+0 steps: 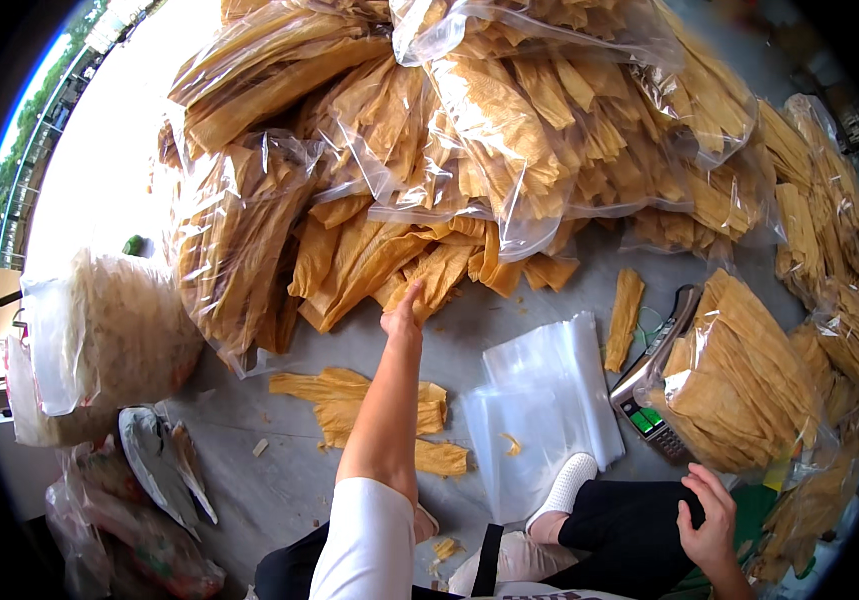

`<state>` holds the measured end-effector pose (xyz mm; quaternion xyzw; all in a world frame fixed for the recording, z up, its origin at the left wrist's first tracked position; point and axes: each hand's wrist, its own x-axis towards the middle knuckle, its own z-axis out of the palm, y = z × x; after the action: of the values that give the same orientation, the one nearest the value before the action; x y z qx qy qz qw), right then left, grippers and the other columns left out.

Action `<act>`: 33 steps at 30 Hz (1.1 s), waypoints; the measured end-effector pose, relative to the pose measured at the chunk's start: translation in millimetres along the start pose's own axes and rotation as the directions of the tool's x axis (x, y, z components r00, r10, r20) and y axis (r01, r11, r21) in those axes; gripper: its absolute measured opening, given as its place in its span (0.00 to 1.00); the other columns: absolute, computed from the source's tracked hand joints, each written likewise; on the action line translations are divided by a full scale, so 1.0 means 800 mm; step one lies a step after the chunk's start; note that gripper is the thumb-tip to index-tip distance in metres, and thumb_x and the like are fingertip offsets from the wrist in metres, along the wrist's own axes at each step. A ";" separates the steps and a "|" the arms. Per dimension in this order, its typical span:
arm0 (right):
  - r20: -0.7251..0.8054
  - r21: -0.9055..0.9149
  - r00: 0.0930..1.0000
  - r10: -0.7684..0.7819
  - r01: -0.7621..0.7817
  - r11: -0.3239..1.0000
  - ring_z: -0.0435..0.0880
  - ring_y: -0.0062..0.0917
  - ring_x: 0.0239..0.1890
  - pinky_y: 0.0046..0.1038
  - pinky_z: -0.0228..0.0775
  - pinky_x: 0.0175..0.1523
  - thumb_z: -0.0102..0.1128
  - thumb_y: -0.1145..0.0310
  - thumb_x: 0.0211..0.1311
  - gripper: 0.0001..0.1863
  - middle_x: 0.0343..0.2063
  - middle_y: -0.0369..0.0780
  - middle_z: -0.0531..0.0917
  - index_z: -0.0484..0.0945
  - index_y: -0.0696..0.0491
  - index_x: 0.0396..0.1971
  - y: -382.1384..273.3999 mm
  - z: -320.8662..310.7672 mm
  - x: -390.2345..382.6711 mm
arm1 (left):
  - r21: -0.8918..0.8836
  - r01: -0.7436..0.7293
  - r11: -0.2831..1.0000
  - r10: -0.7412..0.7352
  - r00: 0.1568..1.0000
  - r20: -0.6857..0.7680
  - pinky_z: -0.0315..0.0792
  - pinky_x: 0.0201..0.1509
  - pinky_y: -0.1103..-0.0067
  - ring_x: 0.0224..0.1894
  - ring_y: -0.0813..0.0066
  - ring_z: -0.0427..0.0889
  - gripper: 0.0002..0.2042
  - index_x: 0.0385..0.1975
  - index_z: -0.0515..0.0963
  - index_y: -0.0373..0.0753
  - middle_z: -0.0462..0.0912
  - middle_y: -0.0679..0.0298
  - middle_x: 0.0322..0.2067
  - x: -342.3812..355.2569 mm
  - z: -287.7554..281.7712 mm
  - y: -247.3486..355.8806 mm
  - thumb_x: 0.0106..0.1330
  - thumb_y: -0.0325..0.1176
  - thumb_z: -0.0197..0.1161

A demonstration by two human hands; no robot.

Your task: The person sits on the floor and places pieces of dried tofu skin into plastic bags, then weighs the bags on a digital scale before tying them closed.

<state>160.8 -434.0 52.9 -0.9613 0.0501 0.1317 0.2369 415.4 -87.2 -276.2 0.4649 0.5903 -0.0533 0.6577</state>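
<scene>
My left hand [401, 312] reaches to the front of a pile of dried, tan, wrinkled sheets [349, 270] and grips a piece there, its fingers partly hidden. My right hand [707, 525] is open beside my bent knee, below a filled clear bag [739, 390] that rests on a scale [654, 433] with a green display. Flat empty plastic bags [539, 400] lie on the floor near my white slipper [561, 485]. Loose sheets [329, 395] lie under my left forearm, and a narrow piece [624, 315] lies beside the scale.
Large bags of the tan sheets [489, 140] are heaped ahead and along the right [819, 220]. At left stand a pale plastic-wrapped bundle [119, 340], grey-white flat objects [149, 460] and crumpled bags [119, 530] on the grey floor [239, 440]. A bright opening is at upper left.
</scene>
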 end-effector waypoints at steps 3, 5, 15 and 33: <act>-0.013 -0.002 1.000 -0.009 0.009 1.000 0.77 0.41 0.42 0.32 0.67 0.49 0.55 0.80 0.42 0.14 0.42 0.49 0.76 0.74 0.63 0.34 0.002 -0.001 -0.002 | 0.031 0.006 0.999 -0.006 1.000 -0.019 0.72 0.23 0.79 0.24 0.72 0.78 0.24 0.30 0.72 0.33 0.79 0.60 0.28 0.001 -0.003 0.002 0.32 0.29 0.78; -0.025 0.000 1.000 -0.016 0.016 1.000 0.77 0.41 0.42 0.32 0.67 0.49 0.56 0.80 0.42 0.14 0.41 0.48 0.76 0.74 0.62 0.34 0.013 0.000 -0.007 | -0.132 -0.063 0.989 0.066 0.998 0.020 0.74 0.29 0.78 0.27 0.70 0.78 0.21 0.31 0.73 0.31 0.79 0.60 0.30 -0.010 -0.001 -0.006 0.35 0.23 0.75; -0.077 0.002 0.985 -0.155 0.156 0.988 0.76 0.40 0.39 0.34 0.68 0.45 0.58 0.76 0.43 0.14 0.40 0.44 0.77 0.75 0.59 0.34 0.022 -0.001 -0.038 | -0.283 0.018 0.959 0.045 0.975 0.217 0.75 0.38 0.74 0.34 0.67 0.79 0.20 0.40 0.74 0.27 0.79 0.56 0.36 -0.108 -0.100 -0.112 0.44 0.20 0.69; -0.083 0.959 0.995 -0.057 0.095 0.267 0.64 0.31 0.58 0.31 0.55 0.60 0.65 0.64 0.51 0.43 0.54 0.50 0.65 0.47 0.61 0.59 -0.007 0.140 -0.076 | -0.246 -0.252 0.936 0.352 0.686 0.637 0.71 0.47 0.77 0.42 0.72 0.78 0.18 0.44 0.73 0.32 0.78 0.62 0.41 -0.434 -0.288 -0.164 0.52 0.24 0.65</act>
<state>77.6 -375.0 -23.3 -0.6264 0.0772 0.0481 0.7742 63.3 -171.5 -31.3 0.4581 0.2303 -0.0666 0.8560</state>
